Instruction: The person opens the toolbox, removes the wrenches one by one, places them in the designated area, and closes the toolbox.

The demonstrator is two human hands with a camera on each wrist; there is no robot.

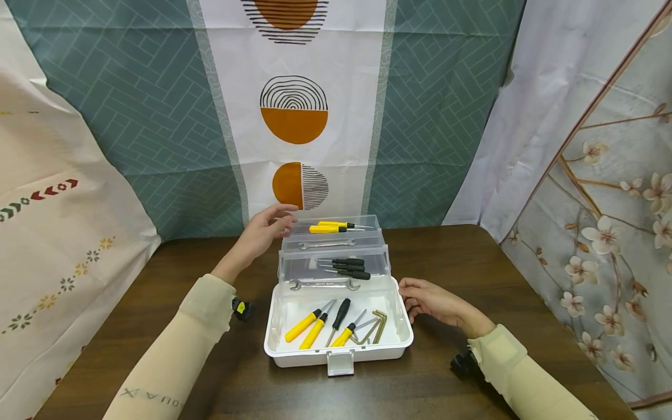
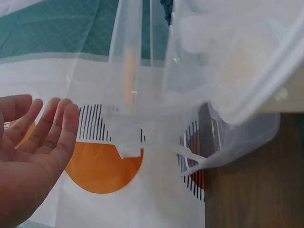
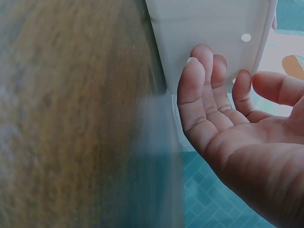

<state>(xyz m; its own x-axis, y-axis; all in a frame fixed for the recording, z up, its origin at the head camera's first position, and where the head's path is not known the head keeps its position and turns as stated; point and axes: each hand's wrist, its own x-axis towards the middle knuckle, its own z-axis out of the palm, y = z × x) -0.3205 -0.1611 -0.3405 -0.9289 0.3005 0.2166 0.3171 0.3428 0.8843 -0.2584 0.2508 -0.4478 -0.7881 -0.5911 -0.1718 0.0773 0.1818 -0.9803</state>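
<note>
A white toolbox [image 1: 375, 350] stands open on the table, its clear stepped trays [image 1: 291, 265] raised at the back. In its base lie yellow-handled screwdrivers [image 1: 313, 335], a black-handled screwdriver [image 1: 341, 314] and brass-coloured hex keys [image 1: 380, 325]. A wrench [image 1: 324, 284], black screwdrivers [image 1: 349, 268], another wrench [image 1: 326, 244] and yellow screwdrivers [image 1: 328, 229] sit in the tiers above. My left hand [image 1: 269, 227] hovers at the top tray's left end; the left wrist view shows its fingers loosely bent, holding nothing. At the box's right wall, my right hand [image 3: 228, 114] has loosely bent fingers; contact is unclear.
The dark wooden table [image 1: 430, 385] extends around the toolbox. Behind it hangs a patterned green and white cloth [image 1: 441, 146]. A latch [image 1: 340, 363] hangs down at the box's front. Printed cloths also hang at left and right.
</note>
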